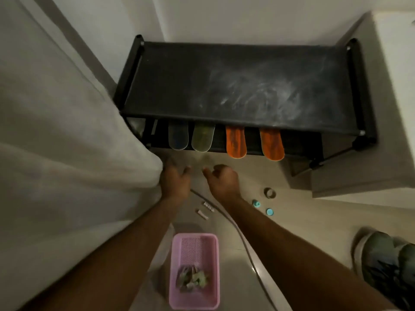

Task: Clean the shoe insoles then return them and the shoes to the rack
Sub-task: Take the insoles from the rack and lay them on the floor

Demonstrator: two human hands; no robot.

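A white fabric sheet (56, 153) fills the left side, its edge hanging beside the black shoe rack (242, 86). The rack's top shelf is dusted with pale smears. From the lower shelf four insoles stick out toward the floor: two greenish insoles (189, 138) on the left, side by side, and two orange insoles (253, 142) to their right, set a little apart.

In front of the rack, above the tiled floor (303, 221), the left hand (176, 182) reaches forward just beside the sheet's edge, its fingers loosely spread and holding nothing. The right hand (223, 181) is near it, fingers curled inward; motion blur makes it hard to say whether they pinch anything, though nothing shows in them.

Below the hands a pink plastic basket (194, 272) sits on the floor with crumpled greenish scraps at its near end. A cable (247, 245) runs across the tiles beside it, with two small white objects (205, 211) near its upper end. Further right lie a tape roll (270, 193) and two small teal caps (262, 208). A grey shoe (386, 265) rests at the far right edge.
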